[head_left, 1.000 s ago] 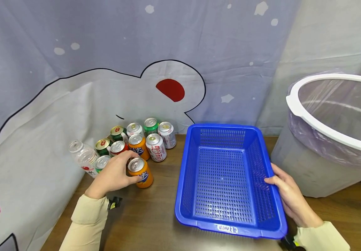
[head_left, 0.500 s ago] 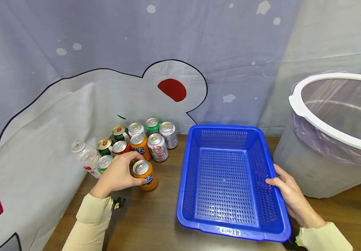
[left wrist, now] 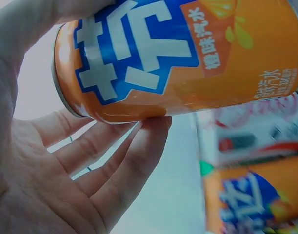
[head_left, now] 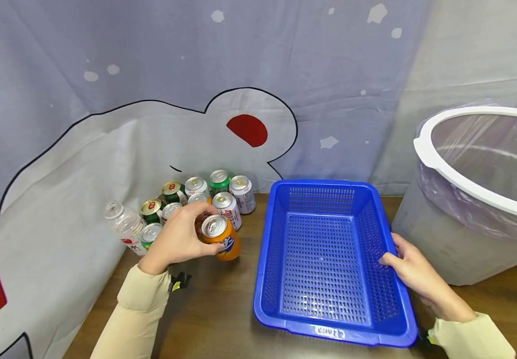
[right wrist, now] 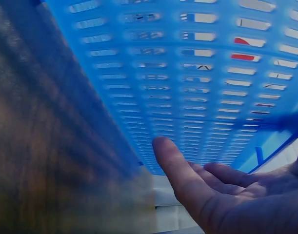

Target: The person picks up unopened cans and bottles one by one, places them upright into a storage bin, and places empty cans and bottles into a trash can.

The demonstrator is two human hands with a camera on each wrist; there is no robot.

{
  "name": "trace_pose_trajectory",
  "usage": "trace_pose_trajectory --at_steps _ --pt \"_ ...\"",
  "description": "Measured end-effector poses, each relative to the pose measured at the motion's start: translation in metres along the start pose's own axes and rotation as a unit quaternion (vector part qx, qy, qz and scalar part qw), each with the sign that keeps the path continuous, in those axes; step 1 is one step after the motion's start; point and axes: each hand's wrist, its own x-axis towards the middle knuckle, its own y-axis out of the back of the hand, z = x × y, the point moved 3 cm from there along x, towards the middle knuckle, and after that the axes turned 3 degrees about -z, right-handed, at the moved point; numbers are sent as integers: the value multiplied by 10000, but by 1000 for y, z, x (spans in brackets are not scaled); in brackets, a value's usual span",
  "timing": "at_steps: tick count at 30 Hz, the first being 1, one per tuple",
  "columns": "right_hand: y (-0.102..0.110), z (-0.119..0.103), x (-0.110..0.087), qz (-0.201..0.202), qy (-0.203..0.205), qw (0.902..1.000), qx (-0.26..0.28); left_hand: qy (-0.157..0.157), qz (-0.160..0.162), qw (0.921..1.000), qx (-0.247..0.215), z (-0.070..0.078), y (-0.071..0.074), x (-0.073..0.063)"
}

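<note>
My left hand (head_left: 179, 239) grips an orange soda can (head_left: 229, 243) between thumb and fingers; the can leans a little, its silver top facing me. In the left wrist view its blue-and-white lettering shows close up, fingertips against its side. Behind it are a white Coca-Cola can (left wrist: 256, 131) and a second orange can (left wrist: 258, 192). At the right, my right hand (head_left: 415, 274) holds the side rim of a blue perforated basket (head_left: 362, 337), thumb over the inside. The right wrist view shows its fingers beneath the slotted plastic (right wrist: 153, 92).
Several cans, among them a green one (head_left: 219, 181) and a white one (head_left: 242, 194), stand grouped by the back curtain. A clear plastic bottle (head_left: 126, 227) stands at their left. A bag-lined bin (head_left: 447, 239) stands right of the basket on the wooden table (head_left: 209, 319).
My left hand has carried the orange can rightward and slightly away from me, nearer the basket, and the can now tilts. The right hand and the basket have hardly moved.
</note>
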Motion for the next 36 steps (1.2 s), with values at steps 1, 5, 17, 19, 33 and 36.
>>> trace_pose_trajectory --at_steps 1,5,17,19,33,36 --pt "0 -1 0 -14 4 10000 -45 -72 35 10000 -5 4 1 4" --pt "-1 -4 0 -71 42 9999 -133 -315 136 9993 -119 21 6 19" --pt "-4 -4 0 -72 56 9997 -204 -868 413 9935 -606 64 6 75" --pt "-4 -4 1 -46 61 9998 -202 -970 345 9928 -617 71 2 86" --pt "-5 -3 1 13 3 9995 -302 -1386 -420 9893 -196 127 -32 142" --pt "-5 -4 1 23 55 9995 -316 -1388 -562 9887 -78 138 -42 151"
